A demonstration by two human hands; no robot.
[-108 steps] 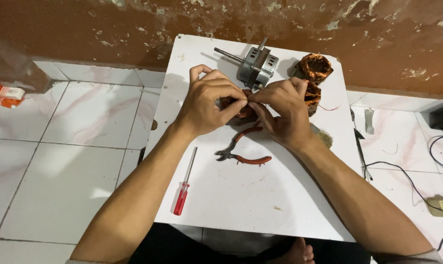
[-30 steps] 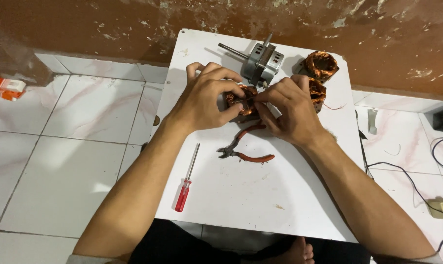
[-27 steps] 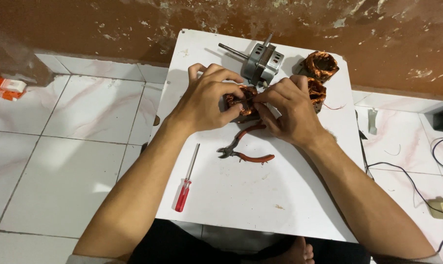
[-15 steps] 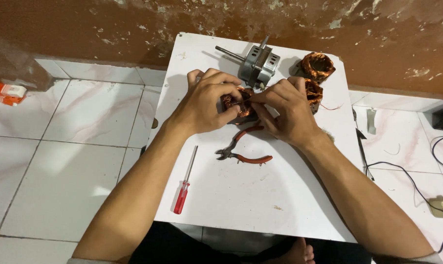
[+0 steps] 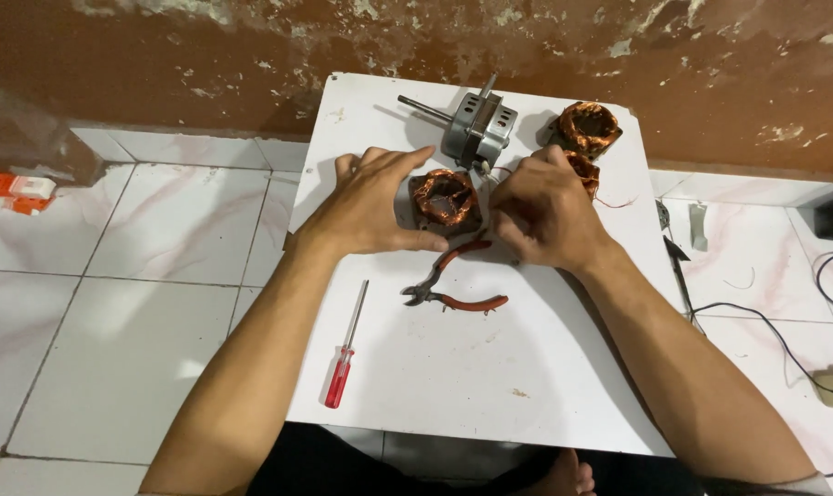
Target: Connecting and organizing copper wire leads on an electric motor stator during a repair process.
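A red-handled screwdriver (image 5: 343, 358) lies on the white table (image 5: 490, 404), lower left of centre. Above it, red-handled pliers (image 5: 453, 287) lie with handles spread. At frame centre sits the copper-wound stator (image 5: 446, 200). The left hand (image 5: 379, 204) lies against its left side, fingers extended, thumb along the lower edge. The right hand (image 5: 545, 213) is loosely curled at the stator's right edge; whether it pinches anything cannot be told. Behind stand a grey motor housing with shaft (image 5: 476, 131) and further copper coils (image 5: 589, 129), upper right.
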